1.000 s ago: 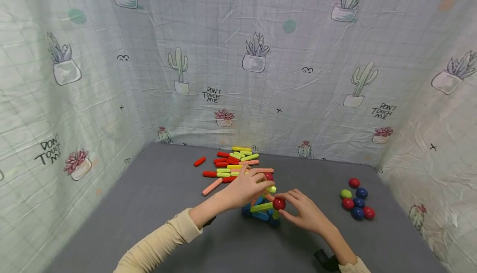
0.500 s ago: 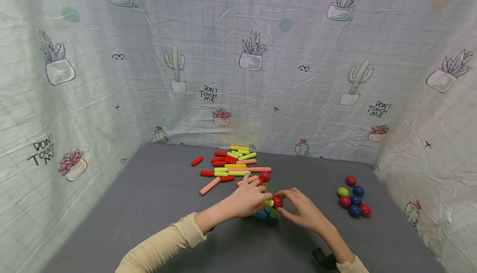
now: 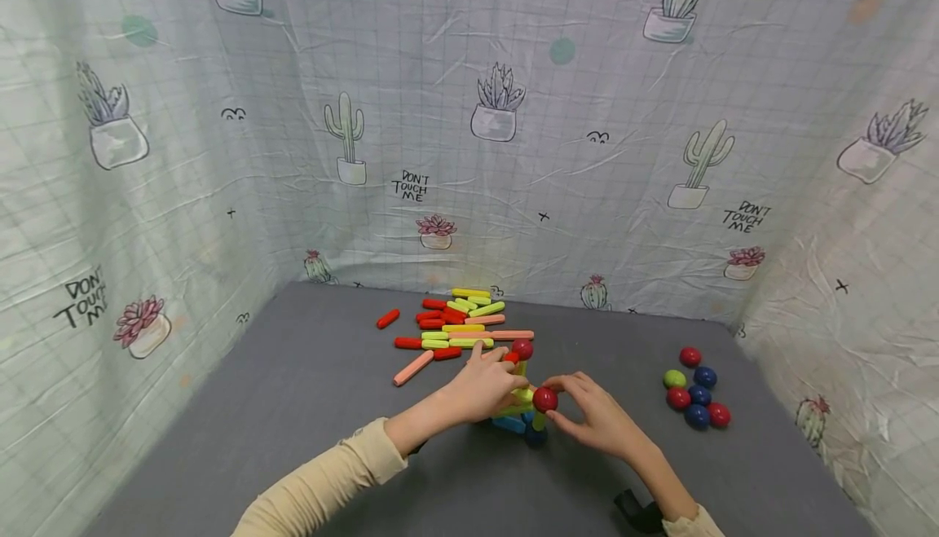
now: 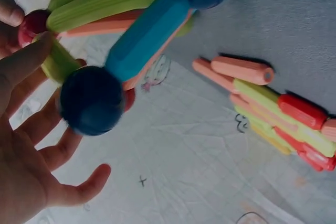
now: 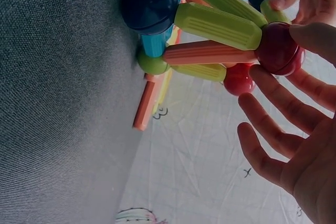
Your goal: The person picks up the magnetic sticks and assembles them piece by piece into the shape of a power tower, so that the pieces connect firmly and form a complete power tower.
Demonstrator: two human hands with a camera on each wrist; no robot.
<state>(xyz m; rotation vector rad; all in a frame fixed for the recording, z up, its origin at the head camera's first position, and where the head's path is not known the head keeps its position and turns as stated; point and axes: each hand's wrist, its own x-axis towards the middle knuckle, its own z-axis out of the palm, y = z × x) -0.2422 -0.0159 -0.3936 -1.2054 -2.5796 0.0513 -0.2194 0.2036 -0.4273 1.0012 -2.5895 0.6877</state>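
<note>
A red ball (image 5: 281, 48), ridged lime rod (image 5: 218, 25) and dim, seemingly navy ball (image 4: 92, 100); the desk (image 3: 257, 439) is grey, the curtain (image 3: 433, 72) cactus-printed.

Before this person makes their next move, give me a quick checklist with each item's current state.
1. Red ball steadied: ok; the right hand pinches it between thumb and fingers.
2. Short green rod held: ok; the left hand has it in its fingers.
3. Rod's near end meets the red ball: ok, as the right wrist view shows.
4. Rod's far end joined to another ball: cannot tell; the left hand hides it.
5. A hand free for another piece: not ok; both are occupied.
6. Loose balls away from the hands: ok; they lie off to the right on the table.
</note>
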